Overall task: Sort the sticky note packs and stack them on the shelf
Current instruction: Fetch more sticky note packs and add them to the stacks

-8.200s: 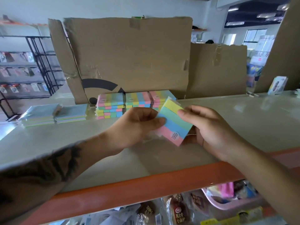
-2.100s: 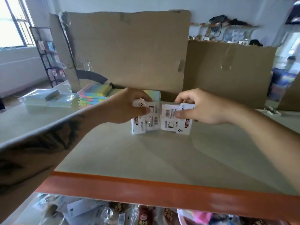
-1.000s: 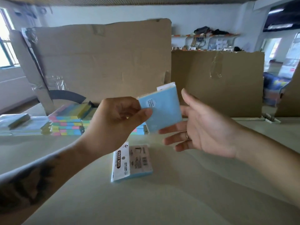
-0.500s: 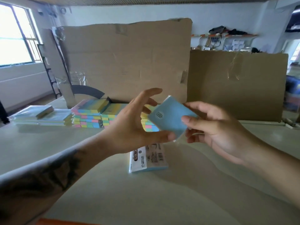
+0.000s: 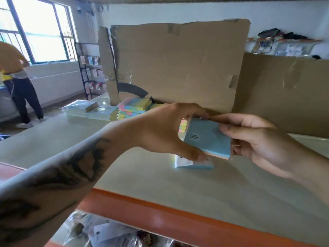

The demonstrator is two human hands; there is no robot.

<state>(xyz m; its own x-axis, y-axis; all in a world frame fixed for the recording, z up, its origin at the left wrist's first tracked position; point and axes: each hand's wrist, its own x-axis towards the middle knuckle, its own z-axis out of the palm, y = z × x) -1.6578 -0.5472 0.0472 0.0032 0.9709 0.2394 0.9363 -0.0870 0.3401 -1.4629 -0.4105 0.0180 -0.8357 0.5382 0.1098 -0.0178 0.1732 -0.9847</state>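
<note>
A blue pack of sticky notes is held in the air above the shelf, gripped from both sides. The left hand clamps it at 9 o'clock, thumb under the lower edge and fingers curled over the top edge. The right hand pinches it at 3 o'clock, thumb on the blue face and fingers behind. The pack is tilted, its blue face toward the camera, a small dark-printed sticker near its left edge and a pale pink layer showing along its bottom edge.

Directly below, at 6 o'clock from the held pack, a second pack lies flat on the shelf with its white label side up, largely hidden by the left thumb.

At 10 o'clock, well apart, striped stacks of multicoloured packs stand against a cardboard sheet; more striped edges show just behind the left hand. Further toward 9 o'clock from those stacks lie wrapped pale packs.

A second cardboard sheet stands at 2 o'clock. The shelf's orange front rail runs across at 6 o'clock, with bagged goods below it. At far 9 o'clock, a person in a yellow top and dark trousers stands near a window, beside a black display rack.
</note>
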